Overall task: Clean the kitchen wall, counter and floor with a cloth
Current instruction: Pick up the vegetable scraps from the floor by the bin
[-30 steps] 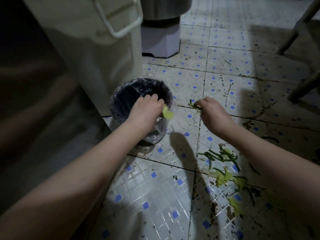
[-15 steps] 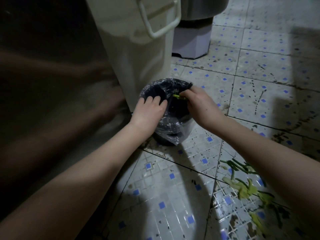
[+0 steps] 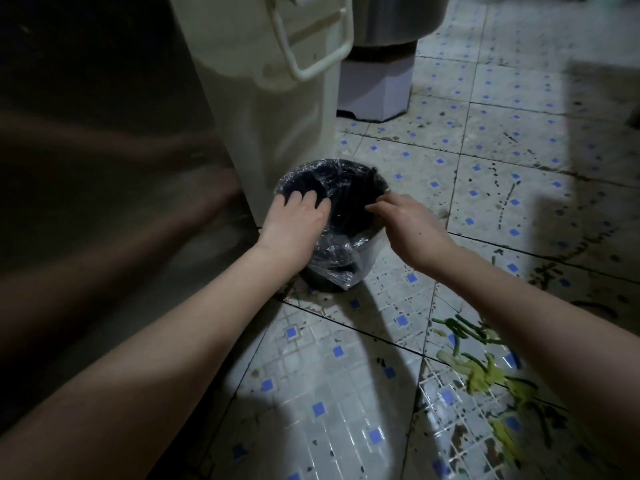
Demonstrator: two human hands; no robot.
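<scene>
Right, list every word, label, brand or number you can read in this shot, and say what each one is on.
None: no readable text shows.
The cream bin, the lined small bin, the grey base and the tiled floor bear no lettering that shows.

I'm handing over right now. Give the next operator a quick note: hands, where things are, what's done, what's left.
Left hand: open, resting on the near-left rim of the lined bin.
Right hand: fingers loosely curled over the bin's right rim, nothing visible in it.
Bin stands on the floor beside the cream container.
Left: green vegetable scraps lie on the stained floor tiles, lower right. No cloth in view; wiping not started here.
</scene>
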